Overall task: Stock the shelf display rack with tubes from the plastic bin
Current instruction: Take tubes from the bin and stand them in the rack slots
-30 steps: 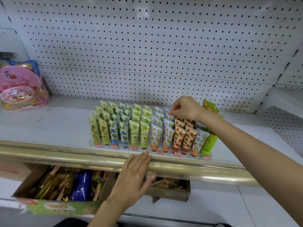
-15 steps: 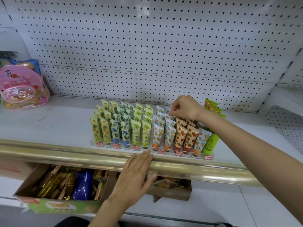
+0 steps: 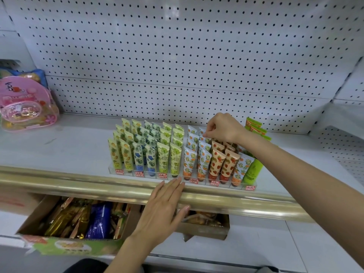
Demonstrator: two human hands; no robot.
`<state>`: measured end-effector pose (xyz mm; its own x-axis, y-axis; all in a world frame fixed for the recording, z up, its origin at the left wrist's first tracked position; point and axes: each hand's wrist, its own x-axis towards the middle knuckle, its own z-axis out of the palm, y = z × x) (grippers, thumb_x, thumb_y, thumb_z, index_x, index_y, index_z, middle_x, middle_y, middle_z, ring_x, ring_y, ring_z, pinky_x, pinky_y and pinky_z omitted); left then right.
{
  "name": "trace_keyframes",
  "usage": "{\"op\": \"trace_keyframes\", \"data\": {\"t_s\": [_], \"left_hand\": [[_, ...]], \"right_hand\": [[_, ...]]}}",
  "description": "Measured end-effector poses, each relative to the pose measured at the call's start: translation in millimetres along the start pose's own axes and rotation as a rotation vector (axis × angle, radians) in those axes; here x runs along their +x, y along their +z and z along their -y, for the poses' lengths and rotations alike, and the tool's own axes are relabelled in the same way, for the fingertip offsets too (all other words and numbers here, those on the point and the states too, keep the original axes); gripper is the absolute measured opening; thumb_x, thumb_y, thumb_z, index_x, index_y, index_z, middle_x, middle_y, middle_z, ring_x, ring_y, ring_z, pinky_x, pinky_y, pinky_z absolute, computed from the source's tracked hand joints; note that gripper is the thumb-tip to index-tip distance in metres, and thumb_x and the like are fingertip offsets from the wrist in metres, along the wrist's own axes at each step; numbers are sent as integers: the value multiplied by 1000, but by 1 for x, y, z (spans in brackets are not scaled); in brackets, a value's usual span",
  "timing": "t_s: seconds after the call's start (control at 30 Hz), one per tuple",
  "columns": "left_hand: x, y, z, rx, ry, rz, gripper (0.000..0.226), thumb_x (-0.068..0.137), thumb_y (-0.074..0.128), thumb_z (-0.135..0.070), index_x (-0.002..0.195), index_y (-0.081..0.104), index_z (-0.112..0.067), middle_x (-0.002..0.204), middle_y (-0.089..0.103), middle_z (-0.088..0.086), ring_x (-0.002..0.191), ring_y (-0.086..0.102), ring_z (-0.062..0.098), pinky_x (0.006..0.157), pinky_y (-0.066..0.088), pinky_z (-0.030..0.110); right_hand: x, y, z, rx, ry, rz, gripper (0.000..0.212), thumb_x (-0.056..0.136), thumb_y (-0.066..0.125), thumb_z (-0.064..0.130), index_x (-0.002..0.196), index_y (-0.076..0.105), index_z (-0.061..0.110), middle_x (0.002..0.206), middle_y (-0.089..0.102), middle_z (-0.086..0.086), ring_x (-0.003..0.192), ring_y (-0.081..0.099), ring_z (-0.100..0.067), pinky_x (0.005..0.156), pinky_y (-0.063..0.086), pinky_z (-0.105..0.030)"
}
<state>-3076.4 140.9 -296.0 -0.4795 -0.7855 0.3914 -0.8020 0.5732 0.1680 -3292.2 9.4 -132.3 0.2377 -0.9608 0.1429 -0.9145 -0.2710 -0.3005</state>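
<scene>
head view, clear display rack (image 3: 222, 181) on white shelf (image 3: 65, 146), upright rows of printed tubes (image 3: 163, 157) standing in it, right hand (image 3: 224, 128) pinching top of a rear tube (image 3: 204, 140), left hand (image 3: 163, 210) flat, fingers straight, resting on gold rail (image 3: 78, 184)

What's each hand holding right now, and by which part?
The right hand pinches the top edge of a tube at the back of the rack; the left hand holds nothing.
</scene>
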Motion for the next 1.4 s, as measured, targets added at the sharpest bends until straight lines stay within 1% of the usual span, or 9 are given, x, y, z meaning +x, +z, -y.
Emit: {"op": "trace_keyframes", "data": {"t_s": [0.2,0.43,0.67,0.77,0.83,0.93,1.03,1.17,1.4], "left_hand": [[0,-1,1,-9,-6,0,58,100,30,-49,143,44,-12,149,43,1,138,35,10,114,18,34],[0,-4,2,-9,-15,-1,58,101,28,-50,143,43,-13,149,42,-1,139,31,8,116,14,32],[1,-4,2,9,-3,-2,58,100,31,-50,141,46,-12,147,46,0,137,36,10,115,17,34],[2,-4,2,25,7,-7,58,100,30,-49,140,47,-11,145,48,1,136,37,11,114,19,35],[3,-4,1,35,9,-11,58,100,30,-49,140,48,-11,145,48,2,136,37,11,114,19,35],[3,-5,1,47,6,-7,58,99,31,-49,140,48,-11,145,48,2,136,38,12,114,20,35],[3,-5,0,61,-1,9,59,100,28,-50,140,47,-11,146,47,3,136,39,12,113,20,36],[3,-5,0,70,-9,33,61,100,24,-51,140,48,-11,146,47,3,136,41,13,114,20,36],[3,-5,2,72,-17,49,62,100,21,-51,140,48,-12,146,48,2,136,41,13,113,20,36]], "right_hand": [[0,0,2,-24,26,-17,18,83,69,19,73,71,4,68,65,-4,64,58,-15,66,50,-29],[1,3,3,-44,58,-28,17,81,68,16,69,70,4,72,70,-9,70,64,-20,73,56,-36],[-1,1,4,-24,68,-20,21,82,68,19,69,70,3,67,67,-8,63,59,-16,72,55,-34],[-3,-4,4,2,63,-38,27,85,68,25,73,70,1,71,68,-10,67,59,-17,66,48,-29],[-10,-13,8,27,33,-99,21,85,68,26,74,69,8,64,61,0,65,57,-13,64,42,-23],[-29,-24,19,97,-55,-120,17,84,70,28,72,67,17,56,52,11,51,49,-1,51,35,-8],[-50,-21,28,60,-135,-34,16,82,71,33,70,67,24,55,54,10,49,48,-3,51,36,-12],[-59,-12,25,-72,-160,-29,17,83,69,38,72,68,24,64,60,3,59,54,-9,56,36,-20],[-60,-5,22,-107,-137,-20,14,83,69,38,75,68,26,59,49,14,58,49,-3,64,46,-27]]}}
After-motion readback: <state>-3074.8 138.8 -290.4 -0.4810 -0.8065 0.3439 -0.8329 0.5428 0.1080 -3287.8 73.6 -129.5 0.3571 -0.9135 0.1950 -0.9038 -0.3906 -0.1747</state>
